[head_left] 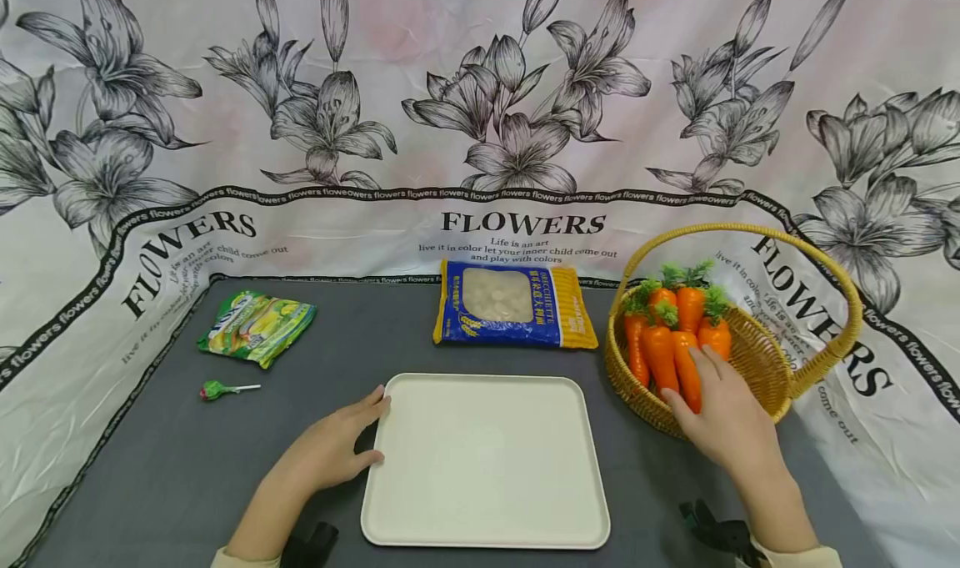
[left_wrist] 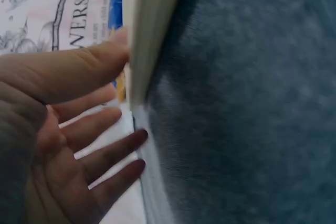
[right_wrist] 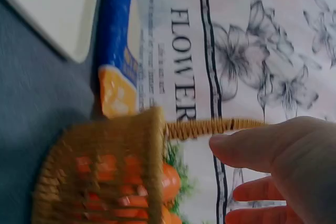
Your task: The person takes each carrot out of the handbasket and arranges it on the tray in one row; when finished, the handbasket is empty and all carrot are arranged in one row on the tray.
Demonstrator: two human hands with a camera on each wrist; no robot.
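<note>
Fingers (head_left: 708,366) of the right hand (head_left: 723,414) reach loosely apart over the near side of a round, golden-brown woven basket (head_left: 759,359), the thumb well spread from the rest; they are not closed round anything, and whether they touch the load beneath is hard to tell. Inside that basket, gathered toward its left side, stand several orange carrots with leafy green tops (head_left: 660,353), tops pointing away from the person, while a tall arched handle rises above them. At the other side, the left hand (head_left: 337,447) is spread with straight fingers, its thumb and fingertips touching the left edge of a cream-white rectangular tray with rounded corners (head_left: 487,459), without gripping it. This tray lies flat in front of the person, just left of the basket, on a dark grey table (head_left: 187,468). Beyond it rests a blue and yellow plastic packet with a clear window (head_left: 498,305), near the back edge. Farther left lie a shiny green and yellow bag (head_left: 257,326) and, just nearer the person, a small green and red wrapped lollipop with a white stick (head_left: 213,390). Behind everything hangs white cloth printed with grey flowers (head_left: 517,151).
</note>
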